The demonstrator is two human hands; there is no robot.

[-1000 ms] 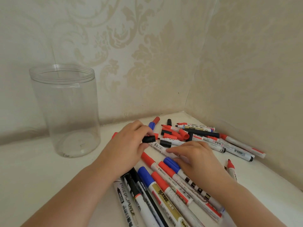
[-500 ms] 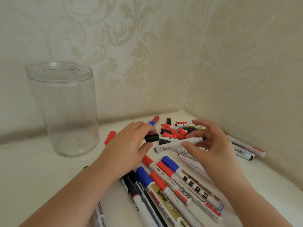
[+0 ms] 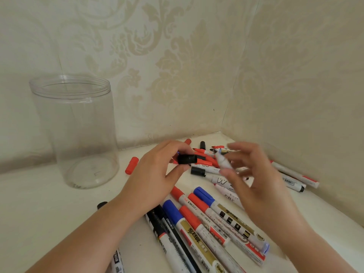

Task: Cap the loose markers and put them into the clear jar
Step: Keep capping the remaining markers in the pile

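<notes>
My left hand (image 3: 155,174) pinches a black cap (image 3: 187,159) between thumb and fingers, lifted just above the pile. My right hand (image 3: 254,178) grips a white uncapped marker (image 3: 222,160), blurred, with its tip aimed at the cap a short gap away. Several capped and loose markers (image 3: 206,217) with red, blue and black caps lie on the white shelf below both hands. The clear jar (image 3: 75,133) stands upright and holds nothing, to the left of my left hand.
A loose red cap (image 3: 132,165) lies between the jar and my left hand. More markers (image 3: 293,177) rest along the right wall. Patterned walls (image 3: 295,85) close the corner behind and to the right. A marker end (image 3: 117,261) sticks out under my left forearm.
My right hand picked a white marker out of the pile and lifted it toward the black cap. My left hand kept hold of the cap and rose slightly.
</notes>
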